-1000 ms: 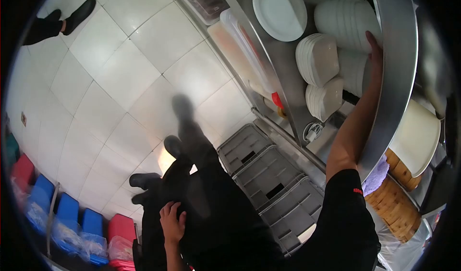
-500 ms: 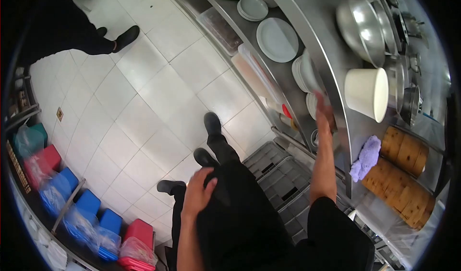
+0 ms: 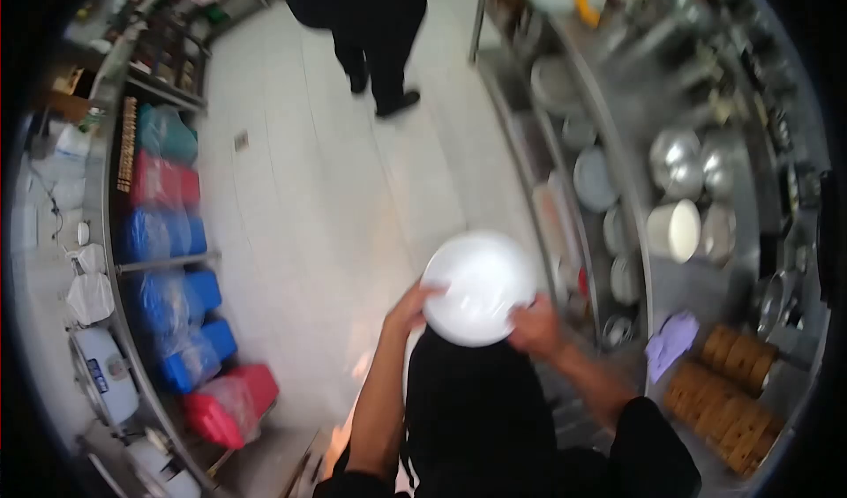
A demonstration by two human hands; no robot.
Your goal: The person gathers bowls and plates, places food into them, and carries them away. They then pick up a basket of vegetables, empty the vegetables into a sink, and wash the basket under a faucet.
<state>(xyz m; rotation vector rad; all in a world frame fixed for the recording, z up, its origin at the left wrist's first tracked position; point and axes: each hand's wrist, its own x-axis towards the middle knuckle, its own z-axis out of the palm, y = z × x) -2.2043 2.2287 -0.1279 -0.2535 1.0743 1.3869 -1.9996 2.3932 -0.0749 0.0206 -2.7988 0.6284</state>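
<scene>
A round white plate [image 3: 476, 277] is held in front of my body, its upper face turned towards me. My left hand [image 3: 409, 307] grips its left rim, thumb over the edge. On the lower right rim, my right hand [image 3: 535, 325] is closed, fingers partly blurred. Whether it is one plate or several stacked cannot be made out. To the right, more white plates [image 3: 595, 180] stand on the shelf under the steel counter.
On the steel counter [image 3: 618, 308] are a cream tub [image 3: 674, 231], steel bowls [image 3: 678, 163], a purple cloth [image 3: 672, 346] and bamboo steamers [image 3: 719, 414]. Blue bins [image 3: 190, 293] and red bins [image 3: 238, 401] line the left shelf. Another person [image 3: 379, 30] stands ahead on the tiled floor.
My right hand has left the plate shelf, and a white plate is now between both hands. My left hand has come up to it. The view has turned; the other person appears farther right.
</scene>
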